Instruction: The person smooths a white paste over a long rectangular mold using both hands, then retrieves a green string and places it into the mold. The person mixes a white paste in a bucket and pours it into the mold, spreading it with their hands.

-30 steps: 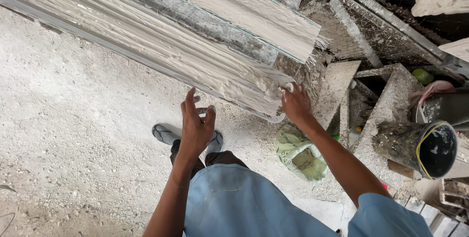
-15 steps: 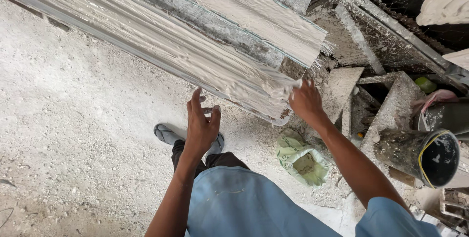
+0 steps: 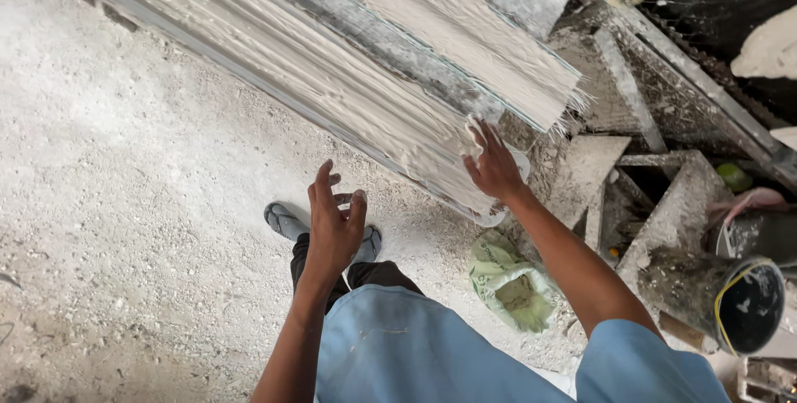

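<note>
A worker in a light blue shirt presses the right hand against the near end of a long white plaster moulding that slants across the workspace above a dusty floor, a small lump of wet plaster at the fingertips. The left hand hangs open and empty, fingers spread, just below the moulding's edge. A green sack lies beside the worker's sandalled feet; a black bucket stands at right.

Dusty floor bears green sack, sandals
</note>
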